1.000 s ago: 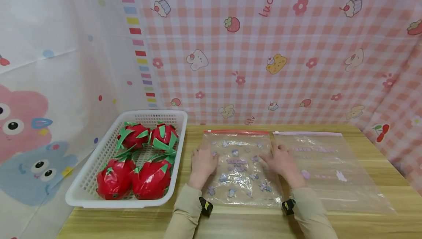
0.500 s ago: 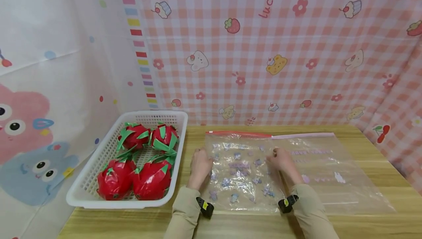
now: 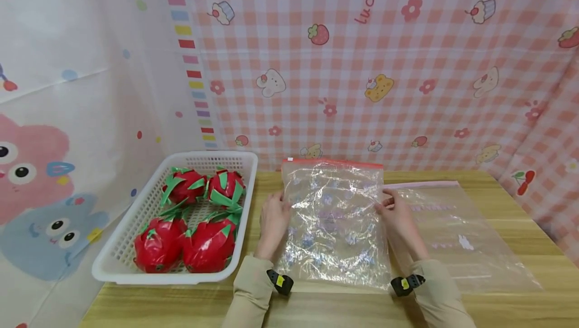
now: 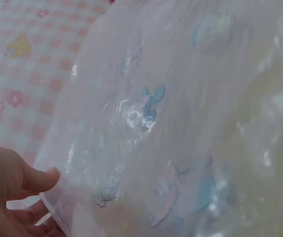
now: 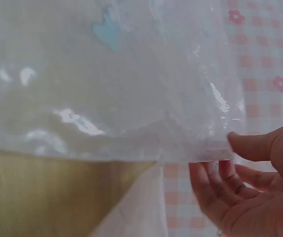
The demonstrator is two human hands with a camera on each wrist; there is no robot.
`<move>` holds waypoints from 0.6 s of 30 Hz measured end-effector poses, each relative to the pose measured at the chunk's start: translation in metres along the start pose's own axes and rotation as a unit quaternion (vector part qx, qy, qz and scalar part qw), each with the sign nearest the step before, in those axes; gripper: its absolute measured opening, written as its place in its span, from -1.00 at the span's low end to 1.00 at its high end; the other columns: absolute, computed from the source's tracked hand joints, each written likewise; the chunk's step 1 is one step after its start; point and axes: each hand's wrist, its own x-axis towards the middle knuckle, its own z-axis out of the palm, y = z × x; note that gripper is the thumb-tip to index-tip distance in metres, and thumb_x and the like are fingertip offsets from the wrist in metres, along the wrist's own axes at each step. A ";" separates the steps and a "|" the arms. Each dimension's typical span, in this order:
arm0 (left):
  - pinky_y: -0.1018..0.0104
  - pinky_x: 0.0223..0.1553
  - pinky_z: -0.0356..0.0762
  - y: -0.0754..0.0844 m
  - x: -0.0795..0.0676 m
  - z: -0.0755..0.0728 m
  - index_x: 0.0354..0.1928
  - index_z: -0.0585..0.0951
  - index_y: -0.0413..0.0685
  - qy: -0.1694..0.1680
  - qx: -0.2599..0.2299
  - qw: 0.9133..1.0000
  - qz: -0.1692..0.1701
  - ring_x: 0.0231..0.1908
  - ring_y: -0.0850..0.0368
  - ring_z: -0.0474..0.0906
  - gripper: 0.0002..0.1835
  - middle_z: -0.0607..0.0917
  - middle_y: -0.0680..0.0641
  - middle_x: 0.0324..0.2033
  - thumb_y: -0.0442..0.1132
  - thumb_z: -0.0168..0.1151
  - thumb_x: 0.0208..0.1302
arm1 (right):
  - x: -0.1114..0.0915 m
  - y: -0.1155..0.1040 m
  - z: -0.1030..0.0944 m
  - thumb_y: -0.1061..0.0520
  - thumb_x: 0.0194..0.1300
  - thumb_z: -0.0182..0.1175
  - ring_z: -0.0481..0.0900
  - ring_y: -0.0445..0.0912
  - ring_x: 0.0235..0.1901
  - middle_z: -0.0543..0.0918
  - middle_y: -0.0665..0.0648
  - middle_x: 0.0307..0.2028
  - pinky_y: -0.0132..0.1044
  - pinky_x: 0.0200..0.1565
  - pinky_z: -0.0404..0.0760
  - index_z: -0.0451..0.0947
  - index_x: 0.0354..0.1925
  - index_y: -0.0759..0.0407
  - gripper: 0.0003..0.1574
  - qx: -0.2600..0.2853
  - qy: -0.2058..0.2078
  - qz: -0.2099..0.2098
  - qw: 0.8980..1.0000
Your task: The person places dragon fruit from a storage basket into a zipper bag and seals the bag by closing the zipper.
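Note:
A clear zip bag point(image 3: 332, 217) with a red slider strip point(image 3: 334, 162) and small bluish prints stands partly raised off the table, its top end lifted. My left hand point(image 3: 274, 220) pinches its left edge; in the left wrist view the thumb point(image 4: 45, 180) lies in front of the film and the fingers behind. At the right edge, my right hand point(image 3: 400, 220) grips the film likewise, thumb point(image 5: 247, 146) in front and fingers behind in the right wrist view. A second clear zip bag point(image 3: 479, 247), with a pale pink strip, lies flat beneath and beside my right hand.
On the left of the wooden table point(image 3: 344, 310) stands a white perforated basket point(image 3: 101, 267) holding several red dragon fruits point(image 3: 209, 247) with green leaves. A pink checked cloth point(image 3: 407, 117) hangs behind the table, and a white printed one point(image 3: 113, 92) at the left.
Both hands have taken hold of the red-strip bag's side edges. Its top has risen off the table, and my right hand has shifted slightly right. Basket and fruits have stayed put.

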 end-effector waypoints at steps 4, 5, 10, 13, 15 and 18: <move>0.24 -0.38 0.56 0.008 0.001 -0.005 0.10 0.56 -0.18 0.027 -0.016 0.999 0.022 -0.29 -0.03 0.61 -0.60 0.66 -0.18 -0.24 -0.32 0.26 0.19 | -0.003 -0.008 -0.006 0.32 0.34 0.05 0.57 -0.33 -0.47 0.53 0.48 -0.12 -0.49 -0.40 0.62 0.08 0.34 0.44 -0.33 0.060 0.026 -0.020 0.998; 0.24 -0.38 0.56 0.011 0.001 -0.006 0.11 0.56 -0.19 0.035 -0.017 0.999 0.028 -0.30 -0.03 0.61 -0.59 0.66 -0.18 -0.24 -0.33 0.25 0.18 | -0.004 -0.010 -0.007 0.32 0.34 0.05 0.55 -0.39 -0.49 0.54 0.47 -0.12 -0.49 -0.40 0.63 0.08 0.34 0.42 -0.32 0.074 0.032 -0.021 0.997; 0.21 -0.35 0.55 0.021 0.002 -0.011 0.06 0.58 -0.24 0.072 -0.018 0.996 0.057 -0.34 -0.02 0.58 -0.64 0.66 -0.18 -0.29 -0.36 0.24 0.19 | -0.011 -0.018 -0.012 0.31 0.36 0.04 0.58 -0.50 -0.48 0.66 0.16 -0.24 -0.48 -0.37 0.65 0.06 0.35 0.33 -0.34 0.143 0.057 -0.042 0.987; 0.18 -0.35 0.56 0.025 0.003 -0.013 0.02 0.59 -0.26 0.096 -0.022 0.992 0.077 -0.35 -0.04 0.60 -0.67 0.67 -0.19 -0.31 -0.39 0.23 0.18 | -0.016 -0.021 -0.013 0.31 0.35 0.06 0.61 -0.50 -0.44 0.65 -0.19 -0.33 -0.48 -0.36 0.65 0.07 0.34 0.30 -0.33 0.166 0.073 -0.070 0.981; 0.15 -0.33 0.57 0.027 0.003 -0.015 0.01 0.59 -0.27 0.109 -0.024 0.990 0.087 -0.33 -0.07 0.61 -0.68 0.68 -0.21 -0.30 -0.41 0.22 0.18 | -0.019 -0.023 -0.013 0.30 0.35 0.07 0.62 -0.50 -0.42 0.60 -0.37 -0.38 -0.49 -0.35 0.65 0.08 0.34 0.29 -0.34 0.177 0.084 -0.088 0.977; 0.08 -0.27 0.60 0.031 0.005 -0.017 0.05 0.57 -0.28 0.121 -0.020 0.988 0.094 -0.27 -0.13 0.65 -0.66 0.69 -0.24 -0.23 -0.40 0.21 0.20 | -0.024 -0.027 -0.014 0.28 0.35 0.08 0.62 -0.49 -0.40 0.57 -0.44 -0.39 -0.50 -0.34 0.65 0.09 0.33 0.29 -0.35 0.188 0.101 -0.107 0.971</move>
